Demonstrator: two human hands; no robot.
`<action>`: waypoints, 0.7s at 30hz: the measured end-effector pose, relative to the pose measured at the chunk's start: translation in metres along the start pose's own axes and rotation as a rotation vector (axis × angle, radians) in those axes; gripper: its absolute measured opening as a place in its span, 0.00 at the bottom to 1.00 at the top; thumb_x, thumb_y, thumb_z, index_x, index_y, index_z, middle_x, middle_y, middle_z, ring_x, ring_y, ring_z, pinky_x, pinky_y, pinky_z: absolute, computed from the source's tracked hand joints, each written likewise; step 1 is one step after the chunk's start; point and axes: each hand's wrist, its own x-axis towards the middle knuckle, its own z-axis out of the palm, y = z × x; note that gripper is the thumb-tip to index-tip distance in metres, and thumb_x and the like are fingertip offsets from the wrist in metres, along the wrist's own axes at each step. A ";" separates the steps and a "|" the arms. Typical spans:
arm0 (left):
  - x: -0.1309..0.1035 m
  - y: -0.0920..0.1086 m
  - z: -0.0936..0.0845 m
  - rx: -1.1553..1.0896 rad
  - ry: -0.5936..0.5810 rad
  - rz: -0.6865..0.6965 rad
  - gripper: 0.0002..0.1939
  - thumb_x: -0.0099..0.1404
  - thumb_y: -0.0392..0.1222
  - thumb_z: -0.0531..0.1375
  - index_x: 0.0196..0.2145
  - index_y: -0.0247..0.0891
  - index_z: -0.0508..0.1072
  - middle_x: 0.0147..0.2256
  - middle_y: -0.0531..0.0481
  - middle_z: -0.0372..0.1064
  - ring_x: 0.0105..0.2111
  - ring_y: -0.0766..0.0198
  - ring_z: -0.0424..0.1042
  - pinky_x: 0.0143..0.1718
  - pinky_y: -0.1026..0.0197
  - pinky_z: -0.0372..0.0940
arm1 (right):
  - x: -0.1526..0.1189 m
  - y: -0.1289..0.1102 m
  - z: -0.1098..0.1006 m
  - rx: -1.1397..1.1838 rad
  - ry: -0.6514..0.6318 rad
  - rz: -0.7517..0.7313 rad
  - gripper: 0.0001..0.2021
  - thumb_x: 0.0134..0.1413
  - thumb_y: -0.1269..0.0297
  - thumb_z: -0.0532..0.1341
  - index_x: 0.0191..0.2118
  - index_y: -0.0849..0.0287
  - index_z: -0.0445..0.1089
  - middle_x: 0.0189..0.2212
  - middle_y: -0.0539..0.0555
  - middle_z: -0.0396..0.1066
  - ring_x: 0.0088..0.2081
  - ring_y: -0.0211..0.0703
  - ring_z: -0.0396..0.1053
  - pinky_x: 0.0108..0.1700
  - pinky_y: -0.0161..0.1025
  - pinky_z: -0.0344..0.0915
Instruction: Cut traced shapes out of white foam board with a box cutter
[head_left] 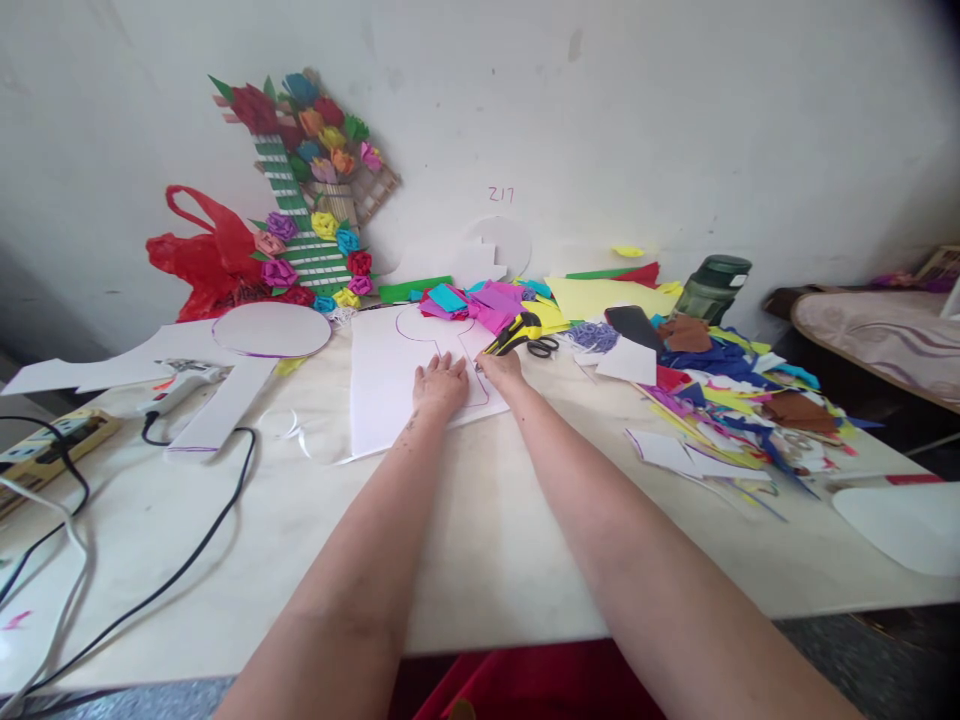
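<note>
A white sheet (382, 380) with a purple outline of a round top and a stem lies flat on the table. My left hand (441, 386) rests flat on it, fingers spread, inside the outline. Just to its right, my right hand (501, 372) is closed round a yellow and black utility knife (517, 333), its tip low at the purple line on the sheet's right part. Colored paper pieces (495, 303) lie across the sheet's top edge, and black scissor handles (542, 347) show beside the knife.
A white round cutout with a stem (271, 330) and a glue gun (180, 388) with a black cord lie left. Paper flowers (324, 225) and a red bag (206, 255) stand behind. Paper scraps (720, 380), a phone (634, 328) and a bottle (712, 290) are right.
</note>
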 end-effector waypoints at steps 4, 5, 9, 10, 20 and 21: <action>-0.001 0.001 -0.001 -0.002 -0.002 0.005 0.26 0.68 0.45 0.38 0.61 0.47 0.55 0.64 0.52 0.44 0.63 0.57 0.43 0.60 0.44 0.42 | 0.001 0.003 0.001 0.005 0.010 0.001 0.06 0.37 0.63 0.57 0.24 0.58 0.68 0.25 0.54 0.72 0.32 0.44 0.70 0.33 0.37 0.65; -0.001 0.001 -0.001 -0.004 -0.004 0.004 0.26 0.68 0.45 0.38 0.61 0.47 0.55 0.64 0.52 0.44 0.63 0.57 0.43 0.60 0.44 0.42 | 0.002 0.003 0.001 0.005 0.012 0.000 0.06 0.37 0.62 0.57 0.24 0.58 0.68 0.25 0.54 0.72 0.32 0.45 0.70 0.33 0.37 0.65; 0.000 0.001 0.000 -0.004 -0.002 0.000 0.26 0.68 0.45 0.38 0.61 0.48 0.55 0.64 0.53 0.44 0.63 0.57 0.43 0.60 0.44 0.42 | 0.001 0.004 0.001 0.010 0.010 -0.011 0.07 0.37 0.63 0.57 0.25 0.58 0.69 0.26 0.54 0.72 0.32 0.44 0.70 0.33 0.37 0.65; 0.000 0.000 0.000 -0.003 0.001 0.001 0.26 0.68 0.45 0.38 0.61 0.48 0.55 0.64 0.53 0.44 0.63 0.57 0.43 0.60 0.44 0.43 | 0.001 0.003 0.001 0.011 0.009 -0.010 0.07 0.37 0.63 0.57 0.26 0.58 0.69 0.25 0.54 0.72 0.32 0.44 0.70 0.33 0.37 0.65; -0.001 0.001 -0.002 -0.002 0.000 0.000 0.25 0.68 0.45 0.38 0.61 0.49 0.55 0.64 0.53 0.45 0.63 0.58 0.43 0.60 0.45 0.42 | 0.000 0.003 0.001 0.013 0.012 -0.017 0.07 0.37 0.63 0.57 0.26 0.59 0.69 0.26 0.54 0.72 0.32 0.45 0.70 0.33 0.37 0.66; -0.001 0.001 -0.002 -0.003 0.001 -0.001 0.25 0.68 0.46 0.38 0.61 0.49 0.55 0.64 0.53 0.45 0.63 0.58 0.43 0.60 0.45 0.42 | -0.001 0.002 0.000 0.014 0.011 -0.016 0.07 0.37 0.63 0.57 0.26 0.59 0.69 0.26 0.55 0.72 0.32 0.45 0.70 0.33 0.37 0.66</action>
